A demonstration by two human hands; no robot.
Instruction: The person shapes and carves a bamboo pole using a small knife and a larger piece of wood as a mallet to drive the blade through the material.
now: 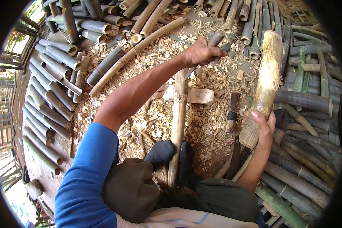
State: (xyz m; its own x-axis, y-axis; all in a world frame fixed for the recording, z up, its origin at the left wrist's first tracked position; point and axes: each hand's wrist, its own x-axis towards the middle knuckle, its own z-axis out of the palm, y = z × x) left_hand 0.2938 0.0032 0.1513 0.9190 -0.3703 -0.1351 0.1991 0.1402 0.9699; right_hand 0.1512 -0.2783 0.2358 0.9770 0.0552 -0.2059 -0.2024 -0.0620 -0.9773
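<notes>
- Left hand [201, 52]: fist clamped round the handle of a bladed tool [216, 39]; blade points down at the upper end of the bamboo pole [178, 117]. Can't tell if the edge touches.
- Right hand [265, 129]: wrapped round the lower end of a thick wooden club [268, 79], frayed at the top, held tilted up.
- Hands well apart, each on its own piece.
- Pole: runs between two dark-covered feet [159, 154], upper part crossing a pale wood block [201, 95].
- Brush-like tool [231, 112] lies right of the pole.
- Wood chips [144, 110] all over the ground.
- Cut bamboo lengths: rows on the left [55, 102], piles on the right [296, 186].
</notes>
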